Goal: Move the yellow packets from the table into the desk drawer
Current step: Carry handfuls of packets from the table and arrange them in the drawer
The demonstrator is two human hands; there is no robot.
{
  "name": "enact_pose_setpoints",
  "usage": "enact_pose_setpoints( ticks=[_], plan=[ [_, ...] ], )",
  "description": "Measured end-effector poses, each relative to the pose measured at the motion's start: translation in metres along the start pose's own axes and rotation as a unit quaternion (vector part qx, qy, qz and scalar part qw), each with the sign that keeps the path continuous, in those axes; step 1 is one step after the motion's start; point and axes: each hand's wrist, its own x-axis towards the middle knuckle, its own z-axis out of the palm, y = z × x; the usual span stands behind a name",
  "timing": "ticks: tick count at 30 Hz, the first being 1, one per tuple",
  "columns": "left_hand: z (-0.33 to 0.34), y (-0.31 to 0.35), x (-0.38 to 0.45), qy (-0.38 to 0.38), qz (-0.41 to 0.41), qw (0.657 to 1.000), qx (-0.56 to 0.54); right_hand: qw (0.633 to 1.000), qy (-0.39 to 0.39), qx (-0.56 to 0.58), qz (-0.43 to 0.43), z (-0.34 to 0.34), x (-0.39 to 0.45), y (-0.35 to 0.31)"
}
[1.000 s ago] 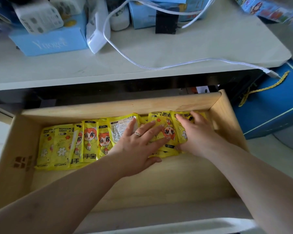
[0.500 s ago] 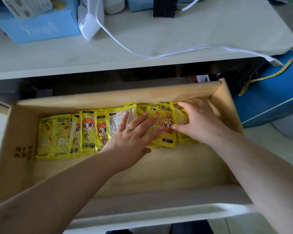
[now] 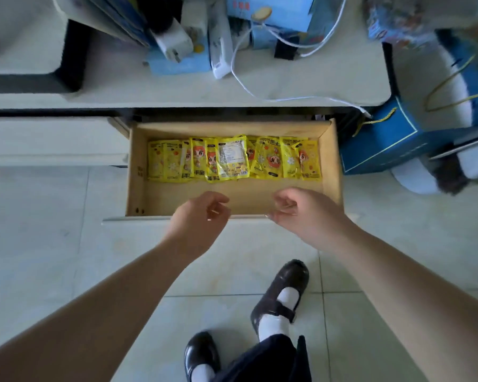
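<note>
Lying in an overlapping row along the back wall of the open wooden drawer, the yellow packets stretch nearly from one side wall to the other. Most show a cartoon figure or flowers on the front; one near the middle lies with its pale printed label side up, on top of its neighbours. The front half of the drawer floor is bare wood.

Both hands hover over the front edge of the drawer, clear of the packets. The left hand has its fingers loosely curled and holds nothing. The right hand is likewise loosely curled with nothing in it, its fingertips pointing toward the left hand. Whether either hand touches the drawer's white front rail cannot be told from this view.

Above the drawer, the white desk top carries a light blue box, a white power strip and a white cable that loops across the surface and runs off the right edge. More blue boxes stand at the back of the desk, blurred. To the right of the drawer, a dark blue gift bag with a gold cord handle stands on the floor.

Below the hands, on the pale floor tiles, the person's black shoes with white socks show, along with a dark trouser leg.
</note>
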Motion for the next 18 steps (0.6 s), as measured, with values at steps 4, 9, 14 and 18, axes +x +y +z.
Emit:
enact_pose_setpoints(
  ticks=[4,9,14,18],
  plan=[
    [-0.041,0.009,-0.075,0.006,-0.015,0.999,-0.037,0.998,0.004,0.058,-0.02,0.002,-0.057,-0.039],
    [-0.07,-0.005,-0.15,0.041,-0.072,0.992,-0.093,0.995,-0.038,0.076,-0.049,0.017,-0.108,-0.082],
    [-0.089,-0.028,-0.242,0.137,-0.15,0.966,-0.157,0.985,-0.118,0.066,-0.111,0.046,-0.152,-0.125],
    [-0.084,-0.041,-0.323,0.208,-0.207,0.926,-0.238,0.968,-0.19,0.034,-0.163,0.066,-0.192,-0.156]
  ],
)
